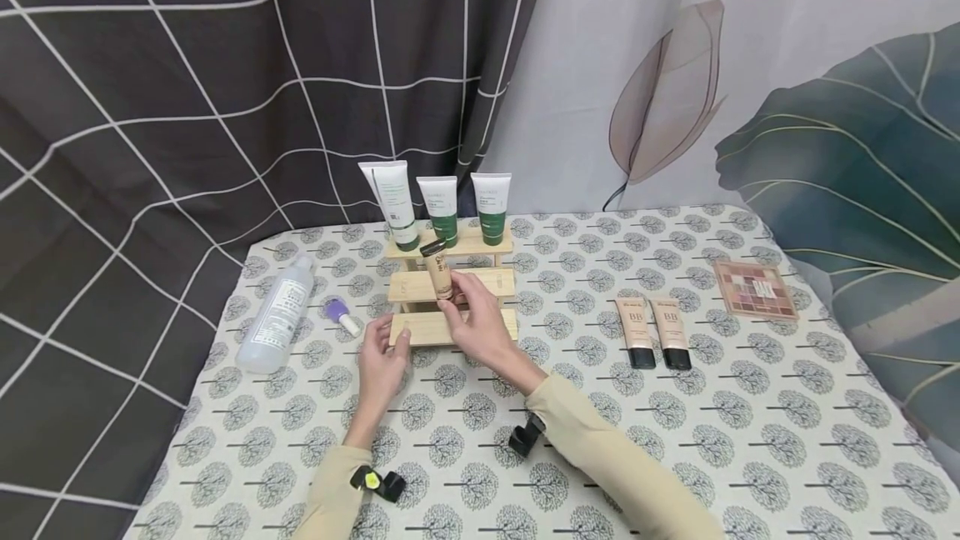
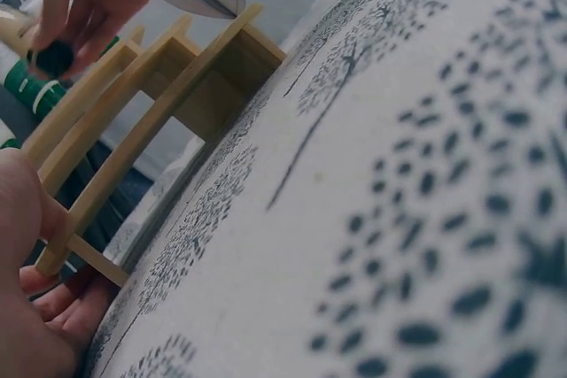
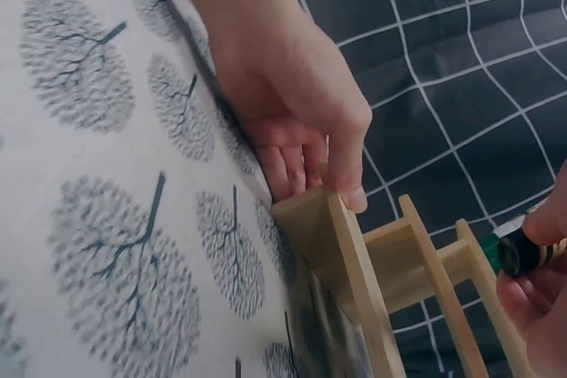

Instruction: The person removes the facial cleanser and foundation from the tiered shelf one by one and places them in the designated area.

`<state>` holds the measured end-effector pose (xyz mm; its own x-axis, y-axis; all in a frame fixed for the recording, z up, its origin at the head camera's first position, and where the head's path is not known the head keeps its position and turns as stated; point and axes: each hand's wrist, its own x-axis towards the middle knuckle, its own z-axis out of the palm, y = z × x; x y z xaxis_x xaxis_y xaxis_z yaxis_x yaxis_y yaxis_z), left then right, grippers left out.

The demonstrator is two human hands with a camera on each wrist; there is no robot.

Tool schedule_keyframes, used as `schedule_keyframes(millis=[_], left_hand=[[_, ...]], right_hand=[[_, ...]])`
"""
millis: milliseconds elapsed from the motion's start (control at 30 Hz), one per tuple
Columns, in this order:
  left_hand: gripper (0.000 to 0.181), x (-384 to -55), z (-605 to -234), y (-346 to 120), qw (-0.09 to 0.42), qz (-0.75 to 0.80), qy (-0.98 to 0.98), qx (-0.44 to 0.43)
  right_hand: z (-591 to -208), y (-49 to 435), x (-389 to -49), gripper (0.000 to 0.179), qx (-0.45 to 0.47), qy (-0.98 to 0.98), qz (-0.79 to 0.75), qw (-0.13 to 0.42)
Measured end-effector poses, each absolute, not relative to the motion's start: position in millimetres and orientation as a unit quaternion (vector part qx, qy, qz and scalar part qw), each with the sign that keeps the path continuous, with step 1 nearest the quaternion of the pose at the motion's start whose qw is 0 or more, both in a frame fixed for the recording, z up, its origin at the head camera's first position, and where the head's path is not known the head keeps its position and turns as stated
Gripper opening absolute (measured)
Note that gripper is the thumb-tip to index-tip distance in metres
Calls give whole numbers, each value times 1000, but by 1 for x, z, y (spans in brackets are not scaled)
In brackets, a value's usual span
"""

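A three-step wooden display rack (image 1: pixel 427 328) stands on the patterned cloth. My left hand (image 1: pixel 383 361) grips the left end of its lowest step, thumb on the front edge and fingers round the end, as the right wrist view shows. My right hand (image 1: pixel 483 327) pinches a small beige cosmetic tube (image 1: pixel 441 277) with a dark top end, held upright but slightly tilted in front of the middle step. Behind it, several white-and-green squeeze tubes (image 1: pixel 491 207) stand on the top step. In the left wrist view, the tube's black end (image 2: pixel 53 57) shows beneath the right hand's fingers.
A clear bottle (image 1: pixel 279 315) with a label and a purple-and-white small bottle (image 1: pixel 341 317) lie to the left. On the right lie two BB cream tubes (image 1: pixel 636 330) and an eyeshadow palette (image 1: pixel 756 290). A dark grid curtain (image 1: pixel 225 90) hangs behind.
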<state>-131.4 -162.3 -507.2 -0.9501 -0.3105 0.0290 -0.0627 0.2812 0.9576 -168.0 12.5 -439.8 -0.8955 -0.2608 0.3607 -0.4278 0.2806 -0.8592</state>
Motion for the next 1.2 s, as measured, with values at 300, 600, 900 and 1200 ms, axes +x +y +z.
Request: schedule_keyframes(millis=[300,600,900,1200], left_hand=[[47,-133,-509,-164,103,-583,-796,128],[48,-132,-507,-164,96,-575,-801,136],[45,-132,-508,-161,95,-582,-797,128],[46,-131,-507,-161,100,-578,-799,129]], right_hand=[[-438,50,-154,43,215,-791,559,122],[-444,86,-143,43,201,-809,527,163],[-450,113,-135,43,149,-827,523,143],[-456,138,-133,43,78,-853,506,105]])
